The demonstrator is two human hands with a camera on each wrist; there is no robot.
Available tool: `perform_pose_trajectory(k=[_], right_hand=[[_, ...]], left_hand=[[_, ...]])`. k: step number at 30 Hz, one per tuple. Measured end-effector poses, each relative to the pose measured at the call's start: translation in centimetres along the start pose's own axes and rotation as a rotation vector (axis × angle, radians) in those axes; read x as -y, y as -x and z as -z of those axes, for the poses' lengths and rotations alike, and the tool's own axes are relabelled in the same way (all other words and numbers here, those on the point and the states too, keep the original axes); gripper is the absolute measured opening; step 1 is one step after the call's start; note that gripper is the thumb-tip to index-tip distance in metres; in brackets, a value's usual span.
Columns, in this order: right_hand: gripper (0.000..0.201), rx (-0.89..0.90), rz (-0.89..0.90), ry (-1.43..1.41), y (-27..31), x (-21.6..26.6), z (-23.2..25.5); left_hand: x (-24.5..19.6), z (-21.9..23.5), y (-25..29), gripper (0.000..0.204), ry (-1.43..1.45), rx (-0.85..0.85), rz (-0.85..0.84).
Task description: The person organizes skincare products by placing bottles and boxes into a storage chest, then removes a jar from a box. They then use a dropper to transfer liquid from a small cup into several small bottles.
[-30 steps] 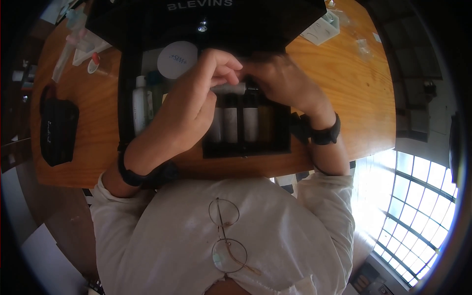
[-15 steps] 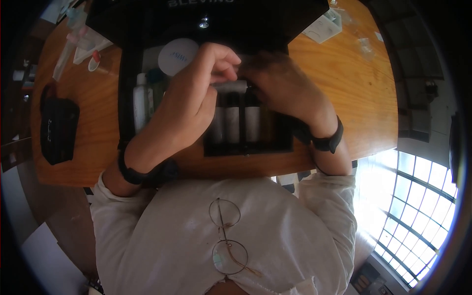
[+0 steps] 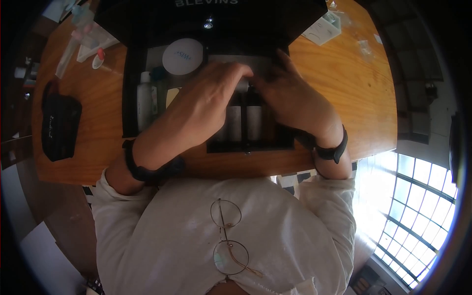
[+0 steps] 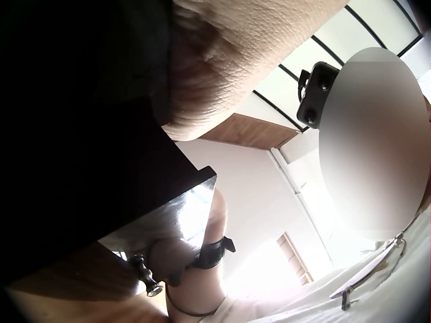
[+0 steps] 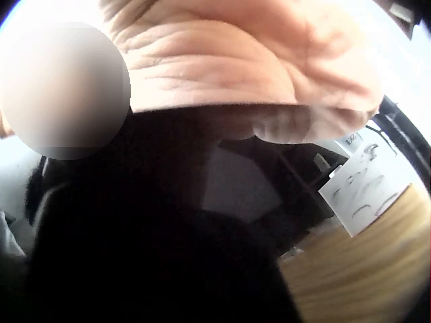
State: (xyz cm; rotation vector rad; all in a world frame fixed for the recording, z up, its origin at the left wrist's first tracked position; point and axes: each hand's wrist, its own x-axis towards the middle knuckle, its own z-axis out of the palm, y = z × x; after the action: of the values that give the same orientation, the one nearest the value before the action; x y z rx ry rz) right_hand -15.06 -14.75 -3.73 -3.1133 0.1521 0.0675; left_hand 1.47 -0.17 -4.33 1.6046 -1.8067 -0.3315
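An open black case (image 3: 250,146) holds white-labelled bottles (image 3: 253,123), with both hands above it in the head view. The left hand (image 3: 204,105) reaches in from the left, back upward, its bent fingers against or just beside the right hand's. From the right comes the right hand (image 3: 297,101), one finger raised toward the lid. A pale piece (image 3: 242,86) shows beneath the fingertips; whether either hand holds it is hidden. In the left wrist view the left hand (image 4: 236,54) fills the top beside dark casing; in the right wrist view the right hand's palm (image 5: 249,60) shows, fingertips hidden.
The raised lid (image 3: 216,29) stands behind the hands. A round white item (image 3: 183,56) and a white bottle (image 3: 144,105) sit in the case's left part. Left on the wooden table (image 3: 98,147) lies a black pouch (image 3: 61,129); a white tray (image 3: 322,29) is back right.
The left hand has moved right and turned its back upward, its fingertips now reaching the right hand. The right hand has shifted slightly right and nearer the body, one finger lifted.
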Motion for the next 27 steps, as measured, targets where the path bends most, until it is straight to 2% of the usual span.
perform_pose_trajectory(k=[2, 5, 8, 11, 14, 17, 18, 21, 27], right_hand=[[0.041, 0.055, -0.005, -0.01, -0.2, 0.0, 0.4], [0.039, -0.076, 0.025, -0.043, 0.0, -0.6, -0.3], [0.036, -0.099, 0.043, -0.235, 0.3, -1.4, 0.0], [0.029, -0.06, 0.075, -0.346, 0.4, -1.3, 2.4], [0.022, -0.157, -0.059, -0.435, 1.5, -0.4, 4.7], [0.016, -0.454, -0.085, -0.358, 1.8, -0.5, 6.2], [0.018, -0.566, -0.025, -0.28, 1.4, -1.0, 6.1], [0.017, -0.608, -0.063, -0.249, 0.3, -1.0, 4.9], [0.012, -0.546, -0.059, -0.059, -1.9, -1.0, 1.8]], left_hand=[[0.1, -0.1, 0.0, 0.053, 0.018, -0.006, 0.009], [0.1, -0.1, 0.0, 0.053, 0.052, -0.017, 0.008], [0.0, -0.1, -0.1, 0.053, 0.055, -0.014, 0.01], [-0.2, 0.1, -0.1, 0.054, 0.017, -0.002, 0.018], [0.0, 0.0, -0.1, 0.053, 0.004, -0.011, 0.007], [-0.1, 0.0, -0.1, 0.051, 0.037, -0.012, 0.018], [-0.2, 0.0, -0.1, 0.05, 0.052, -0.01, 0.025], [-0.2, -0.1, -0.2, 0.048, 0.063, -0.023, 0.03], [-0.2, 0.0, -0.1, 0.046, 0.044, -0.022, 0.027]])
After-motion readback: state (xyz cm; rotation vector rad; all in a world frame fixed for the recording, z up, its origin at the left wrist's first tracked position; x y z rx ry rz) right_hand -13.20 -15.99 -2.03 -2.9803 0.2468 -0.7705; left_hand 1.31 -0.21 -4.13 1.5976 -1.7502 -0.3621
